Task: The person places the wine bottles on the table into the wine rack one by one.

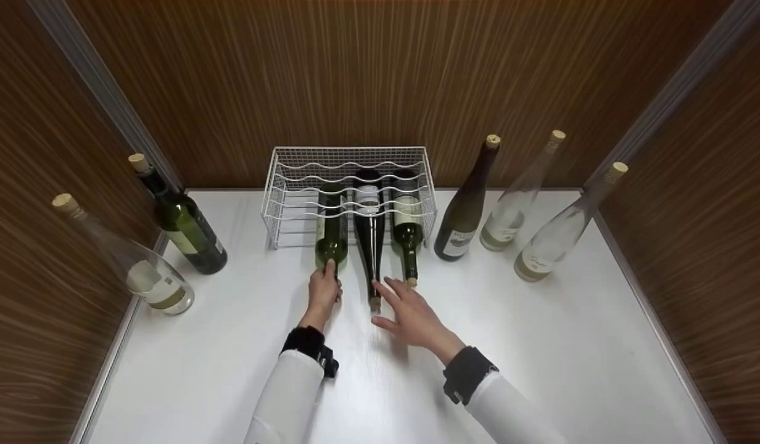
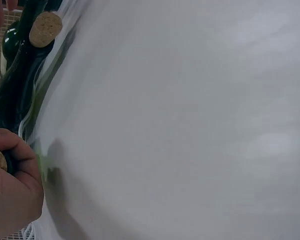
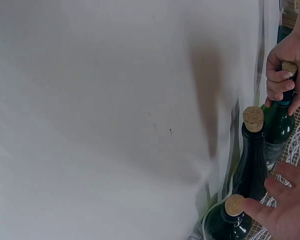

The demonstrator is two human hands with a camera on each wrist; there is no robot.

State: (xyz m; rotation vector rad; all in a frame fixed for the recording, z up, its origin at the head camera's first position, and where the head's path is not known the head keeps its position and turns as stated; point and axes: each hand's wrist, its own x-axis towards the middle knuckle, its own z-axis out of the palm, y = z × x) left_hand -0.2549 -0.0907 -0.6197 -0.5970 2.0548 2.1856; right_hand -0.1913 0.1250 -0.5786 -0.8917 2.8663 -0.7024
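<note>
Since a neck probably makes the handiest hold, the left hand (image 1: 322,291) grasps the left bottle (image 1: 332,243) there; it lies in the rack (image 1: 350,147), whose wavy form likely prevents rolling. The right hand (image 1: 416,317), grip released and spread, hovers near the middle bottle (image 1: 369,231).

Left hand (image 3: 286,82) grips green bottle (image 3: 279,125) by neck. Dark corked bottle (image 3: 251,162) beside it. Right hand (image 3: 285,210) by cork (image 3: 234,205) of lowest bottle (image 3: 225,229), contact unclear.
</note>
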